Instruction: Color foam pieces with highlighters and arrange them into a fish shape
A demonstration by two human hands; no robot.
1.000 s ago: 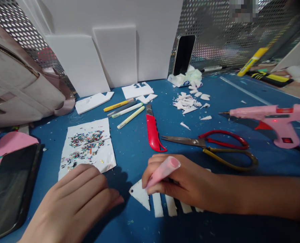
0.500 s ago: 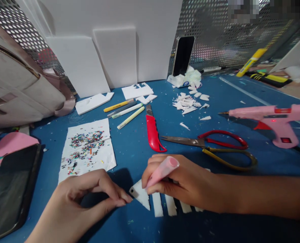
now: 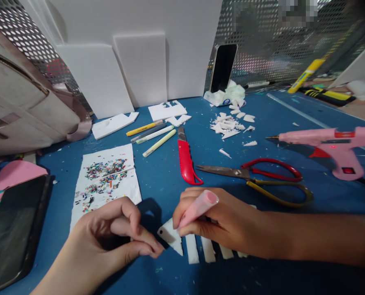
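Note:
My right hand (image 3: 213, 221) is wrapped round a pink marker (image 3: 199, 208), its tip hidden behind the fingers. Beneath that hand lies a white foam triangle (image 3: 171, 237) with a small black dot near its left corner. Several white foam strips (image 3: 192, 250) lie side by side to its right, partly covered by the hand. My left hand (image 3: 121, 237) is just left of the triangle, with thumb and fingers pinched together; what lies between the fingertips, if anything, is too small to make out.
Paper with colourful beads (image 3: 108, 176) is behind my left hand. A red utility knife (image 3: 186, 162), open scissors (image 3: 247, 174) and a pink glue gun (image 3: 333, 143) lie beyond my right hand. Several markers (image 3: 151, 134) and white scraps (image 3: 227, 124) are farther back. A phone (image 3: 13, 229) lies left.
My left hand has shifted slightly, its pinched fingertips moving down and a little right, with the index finger more bent. My right hand and the pink marker look almost unmoved.

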